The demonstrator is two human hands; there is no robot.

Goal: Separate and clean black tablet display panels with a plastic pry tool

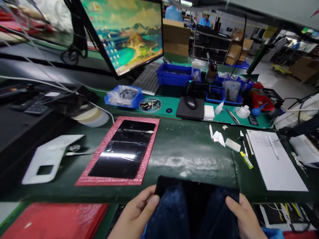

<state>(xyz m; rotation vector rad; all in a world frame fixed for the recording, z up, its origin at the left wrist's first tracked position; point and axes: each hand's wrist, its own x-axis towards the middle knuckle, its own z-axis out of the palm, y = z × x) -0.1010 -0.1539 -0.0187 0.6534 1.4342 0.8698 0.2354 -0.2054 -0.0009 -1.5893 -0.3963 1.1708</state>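
Across the green bench, a monitor stands at the back, a black panel lies on pink wrap to the left, and paper lies to the right. Just off the near edge, a dark tablet lies with its long axis left to right. The left hand and right hand are each closed on a short end, equally near.

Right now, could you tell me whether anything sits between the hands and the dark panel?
Nothing visible does. The left hand grips the dark panel at its left edge and the right hand at its right edge, bare thumbs directly on its face; no cloth or tool lies between.
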